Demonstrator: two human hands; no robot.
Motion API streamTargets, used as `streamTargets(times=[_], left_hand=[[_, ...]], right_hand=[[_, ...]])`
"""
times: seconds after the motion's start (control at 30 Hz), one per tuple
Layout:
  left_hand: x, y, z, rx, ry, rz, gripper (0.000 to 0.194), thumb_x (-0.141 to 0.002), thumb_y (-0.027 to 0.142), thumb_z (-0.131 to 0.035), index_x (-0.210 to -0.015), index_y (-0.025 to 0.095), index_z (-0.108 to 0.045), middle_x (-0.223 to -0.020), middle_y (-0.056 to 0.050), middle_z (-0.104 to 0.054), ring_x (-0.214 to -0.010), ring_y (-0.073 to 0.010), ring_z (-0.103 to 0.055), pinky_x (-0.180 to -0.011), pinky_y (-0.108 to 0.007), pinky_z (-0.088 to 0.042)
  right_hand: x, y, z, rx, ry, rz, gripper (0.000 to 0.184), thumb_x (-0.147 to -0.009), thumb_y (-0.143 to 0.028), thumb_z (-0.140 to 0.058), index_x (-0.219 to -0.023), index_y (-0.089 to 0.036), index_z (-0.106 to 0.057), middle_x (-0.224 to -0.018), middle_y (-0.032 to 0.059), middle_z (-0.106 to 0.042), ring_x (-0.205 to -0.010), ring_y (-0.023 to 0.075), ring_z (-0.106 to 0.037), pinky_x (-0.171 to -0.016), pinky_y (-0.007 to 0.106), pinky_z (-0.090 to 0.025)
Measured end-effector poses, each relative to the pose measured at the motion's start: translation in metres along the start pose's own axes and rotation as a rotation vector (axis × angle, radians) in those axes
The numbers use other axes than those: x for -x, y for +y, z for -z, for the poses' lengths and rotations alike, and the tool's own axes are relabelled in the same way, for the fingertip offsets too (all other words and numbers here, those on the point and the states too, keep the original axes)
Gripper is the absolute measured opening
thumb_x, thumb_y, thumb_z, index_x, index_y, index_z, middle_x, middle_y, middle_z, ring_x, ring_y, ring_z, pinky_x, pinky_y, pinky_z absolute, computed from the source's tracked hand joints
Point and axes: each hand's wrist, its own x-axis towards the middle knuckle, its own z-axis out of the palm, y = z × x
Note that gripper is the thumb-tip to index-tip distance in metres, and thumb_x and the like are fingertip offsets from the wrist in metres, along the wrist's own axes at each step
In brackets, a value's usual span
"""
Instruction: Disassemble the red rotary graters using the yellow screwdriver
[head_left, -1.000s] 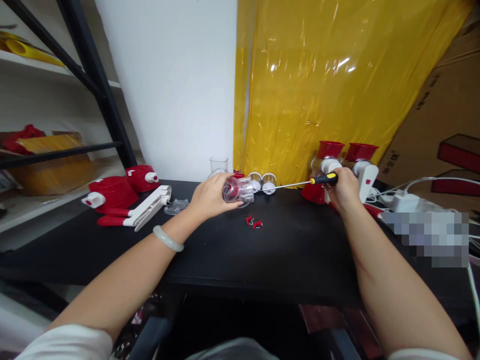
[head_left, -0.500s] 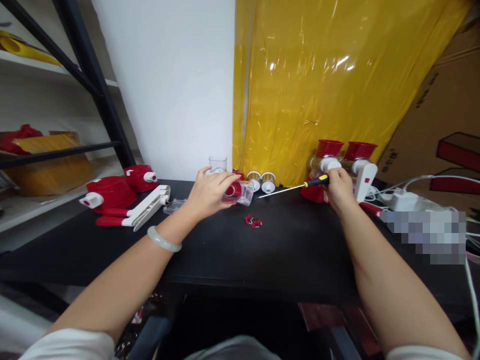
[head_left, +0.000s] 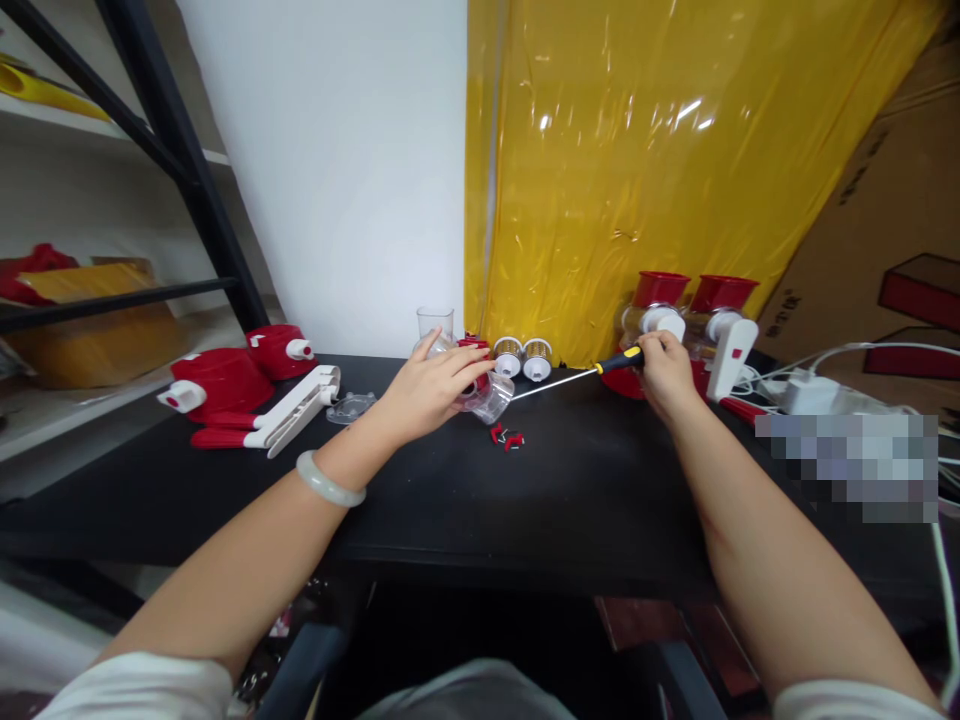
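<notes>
My left hand [head_left: 427, 395] grips a clear plastic housing with a red part inside [head_left: 487, 397], tilted down toward the black table [head_left: 585, 500]. My right hand [head_left: 664, 372] is closed on the black-and-yellow handle of a screwdriver [head_left: 570, 379]. Its thin shaft points left, with the tip just beside the clear housing. Small red clips [head_left: 508, 438] lie on the table right below the housing. A pale bangle [head_left: 328, 480] circles my left wrist.
Two red-and-white assembled units [head_left: 694, 320] stand behind my right hand against yellow film. Two small drums [head_left: 523, 358] and a clear cup [head_left: 436, 324] sit at the back. Red and white parts [head_left: 247, 395] lie at left, a charger and cables [head_left: 817, 395] at right.
My left hand has turned the clear housing so that it tips downward. My right hand has swung the screwdriver left, bringing its tip up to the housing.
</notes>
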Motion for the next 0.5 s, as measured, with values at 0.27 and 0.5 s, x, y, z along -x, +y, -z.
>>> streamTargets(times=[0.27, 0.5], left_hand=[[0.001, -0.003, -0.004, 0.075, 0.023, 0.150, 0.070, -0.076, 0.037, -0.071, -0.137, 0.020, -0.042, -0.135, -0.013, -0.055, -0.124, -0.0304, -0.051, -0.111, -0.050, -0.030], [0.001, 0.000, -0.005, 0.176, 0.060, 0.283, 0.069, -0.072, 0.048, -0.071, -0.130, 0.021, -0.045, -0.126, -0.012, -0.058, -0.112, -0.0307, -0.058, -0.093, -0.043, -0.047]], right_hand=[[-0.006, -0.013, 0.005, -0.164, 0.207, -0.110, 0.014, -0.073, -0.023, -0.058, -0.064, -0.022, -0.047, -0.054, -0.0066, -0.044, -0.047, 0.0089, -0.046, -0.037, 0.019, -0.040], [-0.004, -0.019, 0.003, -0.243, 0.229, -0.137, 0.010, -0.069, -0.022, -0.057, -0.066, -0.021, -0.048, -0.055, -0.0068, -0.046, -0.047, 0.0084, -0.048, -0.036, 0.017, -0.040]])
